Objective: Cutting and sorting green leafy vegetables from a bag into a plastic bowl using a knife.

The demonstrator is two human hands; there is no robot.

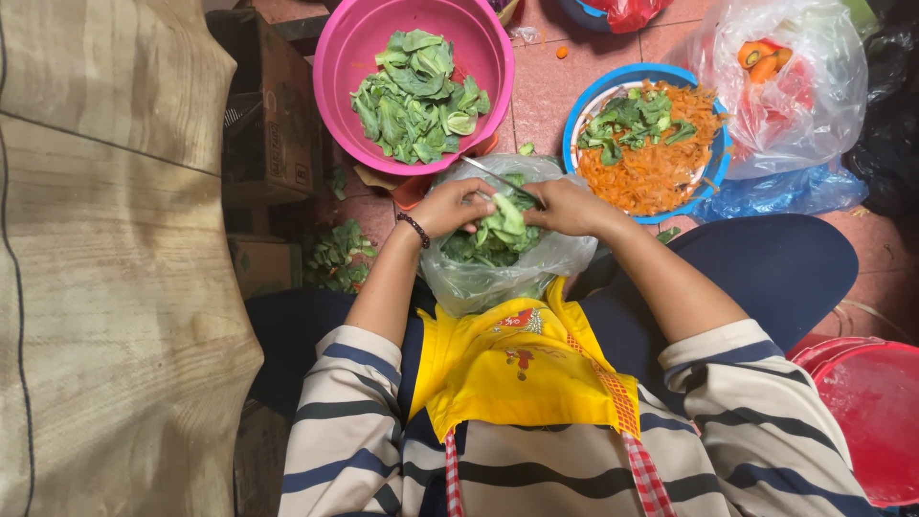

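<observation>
Both hands meet over the lap: the left hand [458, 206] has its grip curled around a bunch of leafy greens [504, 222], fingers pressed onto the leaves from the left side, while the right hand [567, 206] is clenched on a knife [501, 178], its thin blade slanting up and left across the top of the bunch. So the greens sit right between the two grips, touching both, with the left hand doing the holding and the right bringing the edge; the blade's long axis runs diagonally, handle end hidden in the right fist, tip pointing toward the left hand's knuckles. Under the bunch, a clear plastic bag [498, 273] bulges with more greens, resting on the lap above a yellow apron [517, 369]. Moving outward, a pink basin [345, 86] straight ahead on the tiled floor [546, 96] holds a heap of cut green leaves, just beyond the hands. To the right of it, a blue-rimmed bowl [713, 168] carries shredded carrot with some greens on top. Further right, a clear bag of whole carrots [785, 86] slumps on the floor, and a red bucket [866, 412] stands by the right knee. Loose green scraps [335, 254] lie on the floor to the left, near cardboard boxes [268, 134]
</observation>
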